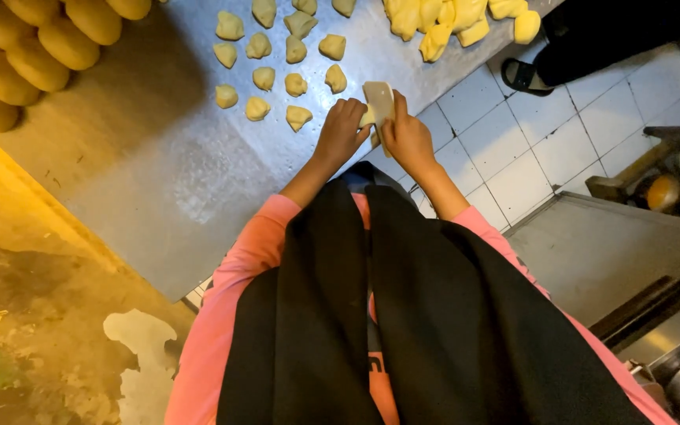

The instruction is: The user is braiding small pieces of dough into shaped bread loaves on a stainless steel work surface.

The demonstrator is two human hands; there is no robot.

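White floor tiles (584,126) run along the right of a steel table (143,157) dusted with flour, seen from above by someone in a pink top and black apron. At twelve o'clock from the hands lie small cut dough pieces (296,84) in loose rows, well apart from one another; at one o'clock sits a heap of larger yellow dough chunks (442,20), and at ten o'clock a stack of smooth round dough balls (33,47). Another person's sandalled foot (525,76) stands on the tiles at two o'clock.

Both hands meet at the table's near edge. The right hand (408,138) has its fingers wrapped round a pale flat scraper (379,101), blade upright. The left hand (340,132) has its fingers curled narrow about a small lump of dough (367,118), which touches the scraper; how much dough is enclosed cannot be told.

This looks like portioning: a piece being cut or cleaned off the blade. Judging from the rows, setting the piece down calls for placing it clear of its neighbours, just beside the nearest row.
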